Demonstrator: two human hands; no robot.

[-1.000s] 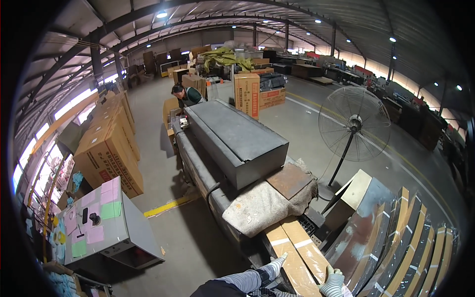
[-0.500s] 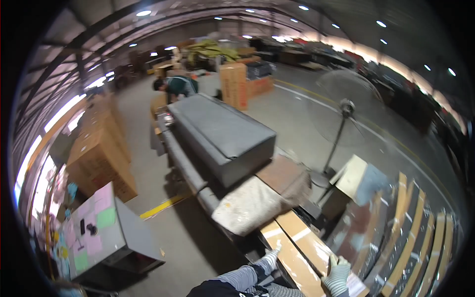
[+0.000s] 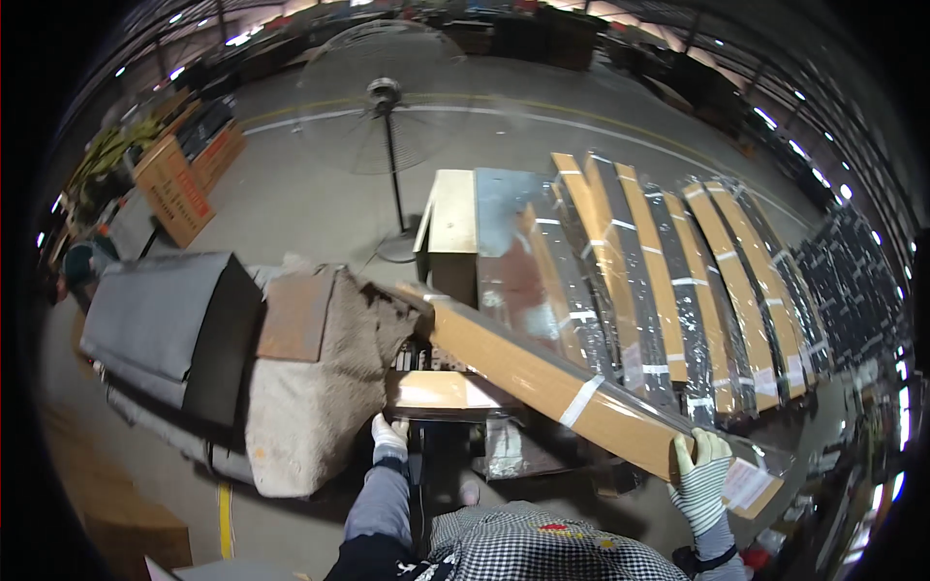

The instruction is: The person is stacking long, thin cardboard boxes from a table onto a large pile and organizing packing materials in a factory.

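Observation:
A long cardboard package [image 3: 542, 373], wrapped in clear film with white straps, slants across the bench top toward my lower right. My right hand [image 3: 699, 474], in a striped glove, is closed around its near right end, beside a white label. A second cardboard package [image 3: 448, 390] lies level on the bench, partly beneath the slanting one. At its near left corner my left hand [image 3: 389, 433], also gloved, touches the edge with thumb and fingers apart. Just left of that hand hangs a pale coarse cloth [image 3: 308, 416], with a brown board [image 3: 294, 318] above it.
A large grey box [image 3: 160, 315] stands at the left. Several long wrapped packages [image 3: 668, 290] lie in a row at the right. Beyond the bench are a cream panel [image 3: 453, 213], a standing fan [image 3: 385, 92] and cartons [image 3: 174, 189]. A person [image 3: 79, 266] is at the far left.
My view has turned to the right. The long package in my right hand has swung away from the second one, its near end out to the right. My left hand is now at the second package's corner.

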